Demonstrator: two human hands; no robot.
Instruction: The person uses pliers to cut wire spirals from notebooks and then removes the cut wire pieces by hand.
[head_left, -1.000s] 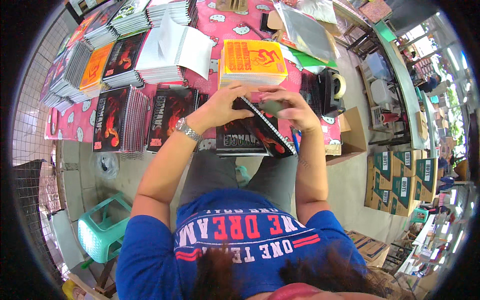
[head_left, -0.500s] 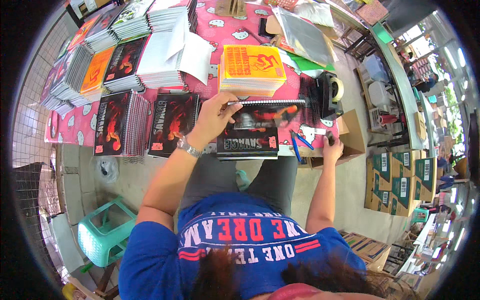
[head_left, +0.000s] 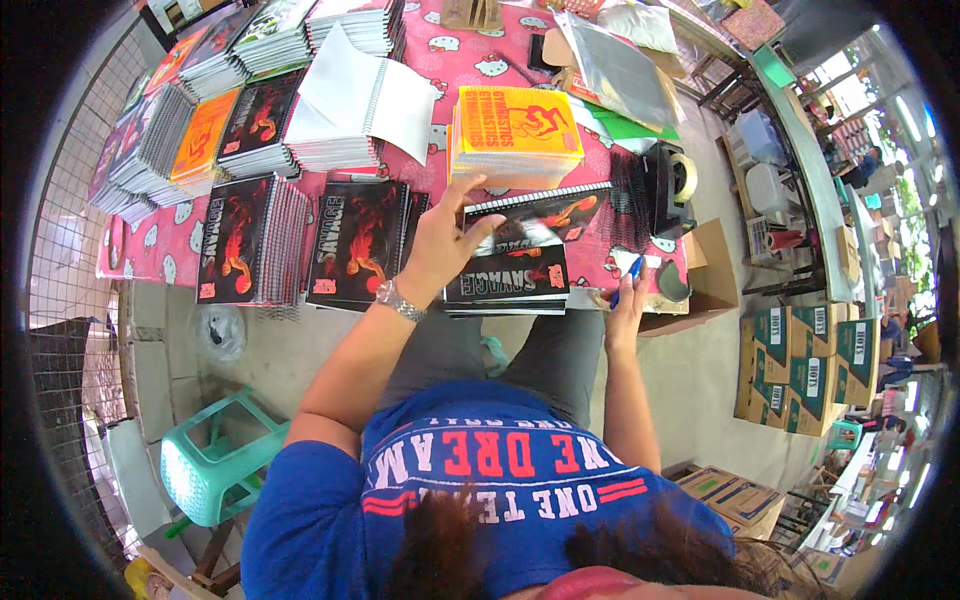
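My left hand [head_left: 445, 245] grips the left end of a black spiral notebook [head_left: 560, 215], thumb over its cover. The notebook's wire binding faces the far side, and its lower part is blurred. Nearer me lies a small stack of matching black notebooks [head_left: 510, 280]. At the table's front right corner, my right hand [head_left: 626, 310] is closed around blue-handled pliers [head_left: 635, 268]; their jaws are hidden. Beside that hand rests a dark rounded object [head_left: 673, 282]. Just beyond the gripped notebook stands a pile of yellow-orange notebooks [head_left: 515, 135].
Black notebook stacks [head_left: 235, 240] line the left front edge, with more spiral notebooks behind. Dark wire coils [head_left: 628, 200] and a black tape dispenser [head_left: 665, 190] sit at the right. An open cardboard box [head_left: 712, 270] adjoins the table corner; a green stool [head_left: 220, 450] stands lower left.
My right hand has left the dark object and taken hold of the pliers, shifting left. My left hand's fingers have spread somewhat at the notebook's end, and the notebook's right end has risen.
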